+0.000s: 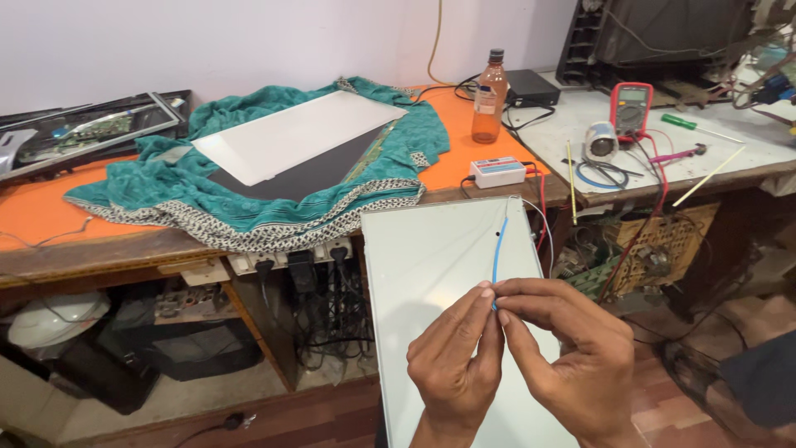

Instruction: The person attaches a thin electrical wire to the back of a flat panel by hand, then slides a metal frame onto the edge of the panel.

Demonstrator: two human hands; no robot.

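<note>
Two hands' fingers [489,311] pinching blue wire [498,249], over pale panel [431,257], orange workbench [464,158], teal cloth [249,199]

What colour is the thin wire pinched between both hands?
Blue: the thin wire runs up from the fingertips, clearest in the head view.

Orange-topped wooden bench [50,211] under teal cloth [166,187], brown bottle [489,98], small white box [497,172].

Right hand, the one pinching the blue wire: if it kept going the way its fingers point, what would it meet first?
The right hand points left toward the left hand, whose fingertips it already touches at the blue wire. So the left hand comes first; the pale panel lies below, depth unclear.
</note>
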